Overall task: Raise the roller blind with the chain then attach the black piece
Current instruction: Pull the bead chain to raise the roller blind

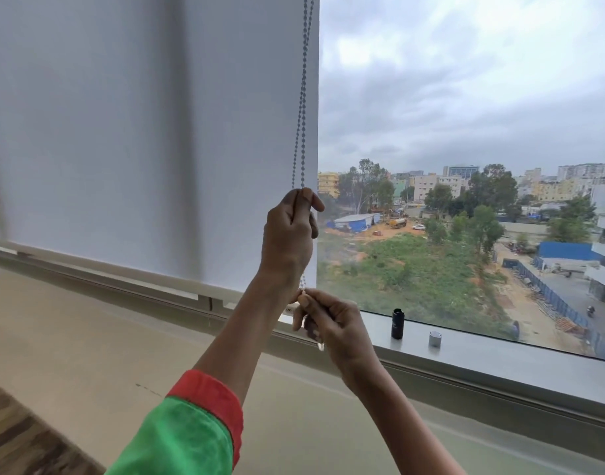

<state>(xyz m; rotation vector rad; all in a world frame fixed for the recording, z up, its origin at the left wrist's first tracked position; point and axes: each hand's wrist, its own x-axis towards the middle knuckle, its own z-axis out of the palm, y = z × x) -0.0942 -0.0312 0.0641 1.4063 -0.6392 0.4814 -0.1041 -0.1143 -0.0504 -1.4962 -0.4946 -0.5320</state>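
A white roller blind (150, 138) covers the left part of the window, its bottom bar just above the sill. A grey bead chain (302, 97) hangs in two strands along the blind's right edge. My left hand (289, 234) is closed around both strands at about mid-height. Lower down, my right hand (328, 323) pinches the chain between thumb and fingertips just below the blind's bottom edge. The black piece (397, 323), a short dark cylinder, stands upright on the sill, to the right of my right hand and apart from it.
A small grey cap-like part (434, 338) sits on the metal window sill (500, 358) right of the black piece. A wide beige ledge (88, 337) runs in front of the window. The uncovered glass pane (465, 132) fills the right side.
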